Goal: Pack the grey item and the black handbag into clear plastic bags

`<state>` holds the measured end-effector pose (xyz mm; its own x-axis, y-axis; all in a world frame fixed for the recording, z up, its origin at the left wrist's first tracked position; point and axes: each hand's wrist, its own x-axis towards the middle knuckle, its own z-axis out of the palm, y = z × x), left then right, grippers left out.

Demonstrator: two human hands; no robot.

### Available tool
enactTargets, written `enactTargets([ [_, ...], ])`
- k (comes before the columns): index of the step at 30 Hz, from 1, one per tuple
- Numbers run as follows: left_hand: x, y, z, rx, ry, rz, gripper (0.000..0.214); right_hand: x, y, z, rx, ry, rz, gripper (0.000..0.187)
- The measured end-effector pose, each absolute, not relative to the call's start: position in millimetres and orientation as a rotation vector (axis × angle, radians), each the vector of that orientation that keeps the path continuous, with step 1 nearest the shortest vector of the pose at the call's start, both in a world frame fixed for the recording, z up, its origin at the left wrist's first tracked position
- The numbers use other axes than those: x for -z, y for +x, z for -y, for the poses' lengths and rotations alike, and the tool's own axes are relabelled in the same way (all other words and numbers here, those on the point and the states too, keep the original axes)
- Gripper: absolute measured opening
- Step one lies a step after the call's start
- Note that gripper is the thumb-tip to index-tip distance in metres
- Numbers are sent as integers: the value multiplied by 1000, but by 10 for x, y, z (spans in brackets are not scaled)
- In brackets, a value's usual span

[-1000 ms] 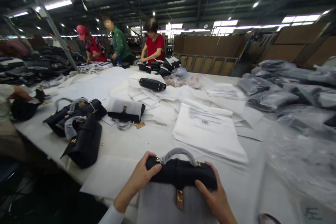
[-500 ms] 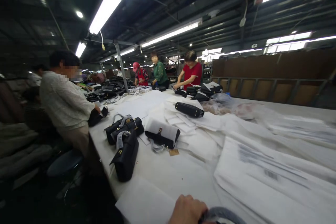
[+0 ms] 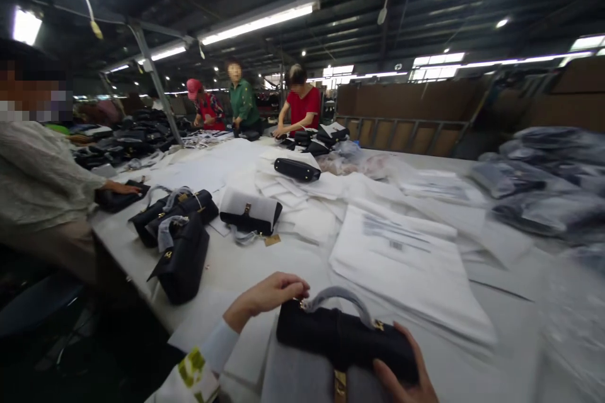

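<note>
A black handbag (image 3: 343, 341) with a wrapped grey handle and gold fittings lies on a grey dust bag (image 3: 295, 381) at the table's near edge. My left hand (image 3: 267, 296) pinches the handle's left end at the gold ring. My right hand (image 3: 401, 374) grips the bag's right end, fingers wrapped over its side, partly cut off by the frame.
Stacks of white dust bags (image 3: 406, 261) cover the white table (image 3: 246, 264). Several black handbags (image 3: 177, 233) lie to the left, one half in a white cover (image 3: 249, 209). A seated person (image 3: 42, 182) works at left; three more people stand at the far end. Plastic-wrapped bags (image 3: 539, 195) pile up on the right.
The view swung left and up, then back down to the bag. My left hand moved from the bag's left end to the handle ring. The seated person came into view.
</note>
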<state>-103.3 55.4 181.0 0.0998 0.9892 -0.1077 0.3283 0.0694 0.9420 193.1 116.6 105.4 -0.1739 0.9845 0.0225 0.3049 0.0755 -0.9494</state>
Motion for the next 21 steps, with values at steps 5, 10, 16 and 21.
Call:
enactTargets([
  [5,-2027,-1049,-714,-858,1410,-1304,35,-1037,1905,-1154,-1168,-1246,1586,86],
  [10,-2062,-821,-823,-728,1374,-1217,30,-949,1981,-1122,-1097,-1213,1628,82],
  [16,-2134,-652,-732,-734,1288,-1237,35,-762,2043,-1129,-1034,-1206,1680,88],
  [21,-2518,-983,-541,-857,1257,-1449,33,-461,1851,-1124,-605,-1273,1950,67],
])
